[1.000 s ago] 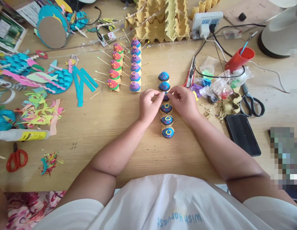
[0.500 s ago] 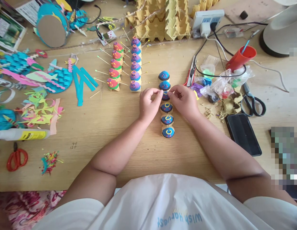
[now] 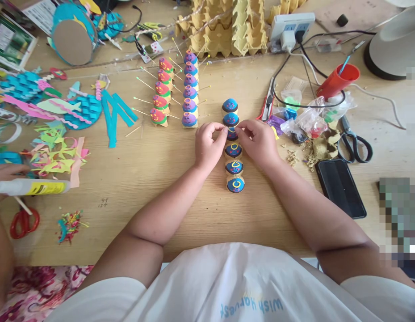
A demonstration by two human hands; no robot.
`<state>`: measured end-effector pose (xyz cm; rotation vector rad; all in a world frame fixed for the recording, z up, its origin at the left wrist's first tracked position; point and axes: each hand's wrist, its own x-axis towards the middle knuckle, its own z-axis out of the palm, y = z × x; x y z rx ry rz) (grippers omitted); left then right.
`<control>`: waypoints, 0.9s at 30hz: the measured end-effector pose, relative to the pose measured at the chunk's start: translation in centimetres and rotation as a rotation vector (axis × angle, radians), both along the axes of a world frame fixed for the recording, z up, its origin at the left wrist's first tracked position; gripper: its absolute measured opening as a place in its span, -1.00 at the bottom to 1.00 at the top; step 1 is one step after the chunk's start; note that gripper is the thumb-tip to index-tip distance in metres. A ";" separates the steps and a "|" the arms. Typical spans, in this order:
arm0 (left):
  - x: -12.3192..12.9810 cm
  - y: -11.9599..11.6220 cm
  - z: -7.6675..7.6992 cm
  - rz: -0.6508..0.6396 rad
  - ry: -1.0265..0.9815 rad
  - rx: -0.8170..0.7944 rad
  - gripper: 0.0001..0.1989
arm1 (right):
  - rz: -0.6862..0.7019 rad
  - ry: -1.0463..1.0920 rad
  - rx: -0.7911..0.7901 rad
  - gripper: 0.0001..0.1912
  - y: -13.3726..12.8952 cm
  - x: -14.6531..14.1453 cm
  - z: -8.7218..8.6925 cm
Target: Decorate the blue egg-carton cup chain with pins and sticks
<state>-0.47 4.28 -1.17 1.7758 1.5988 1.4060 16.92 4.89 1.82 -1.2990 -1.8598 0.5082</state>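
The person wore a white short-sleeved shirt (image 3: 180, 281); light-blue lettering (image 3: 250, 305) near five o'clock apparently read "Wish Harvest".

White shirt (image 3: 190, 286): "Wish Harvest" in light-blue letters across chest, upside down in view; small yellow marking just above, unreadable. Wooden tabletop (image 3: 143, 165), left part: two short rows of handwritten figures (image 3: 103, 202), lower seemingly "124", upper unclear. Yellow label (image 3: 48, 188) on white bottle (image 3: 18, 187): dark print, too small. Printed sheet (image 3: 40, 17), top left: lines illegible.
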 end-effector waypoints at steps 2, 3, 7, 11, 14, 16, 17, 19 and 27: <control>0.0 0.0 0.1 0.000 0.014 0.005 -0.87 | -0.001 -0.005 0.008 -0.86 0.0 0.0 -0.1; 0.0 0.0 0.1 -0.001 0.015 0.008 -0.86 | 0.000 -0.008 0.010 -0.86 0.1 0.1 -0.1; 0.0 0.0 0.1 0.009 0.016 0.018 -0.84 | 0.003 -0.018 0.001 -0.85 0.2 0.1 -0.3; 0.1 -0.1 0.2 0.010 0.022 0.022 -0.83 | -0.009 -0.021 -0.005 -0.83 0.3 0.1 -0.4; 0.1 -0.1 0.3 -0.001 0.014 0.021 -0.84 | -0.014 -0.024 -0.014 -0.81 0.4 0.0 -0.3; 0.1 -0.2 0.4 -0.006 0.006 0.022 -0.84 | -0.010 -0.020 -0.021 -0.81 0.4 -0.1 -0.3; 0.1 -0.2 0.4 -0.008 0.003 0.025 -0.84 | -0.006 -0.017 -0.023 -0.81 0.5 -0.1 -0.3; 0.1 -0.2 0.4 -0.009 -0.004 0.029 -0.84 | 0.000 -0.011 -0.022 -0.81 0.5 -0.1 -0.4; 0.1 -0.2 0.4 -0.012 0.022 0.022 -0.77 | 0.008 -0.025 -0.009 -0.72 0.7 -0.1 -0.7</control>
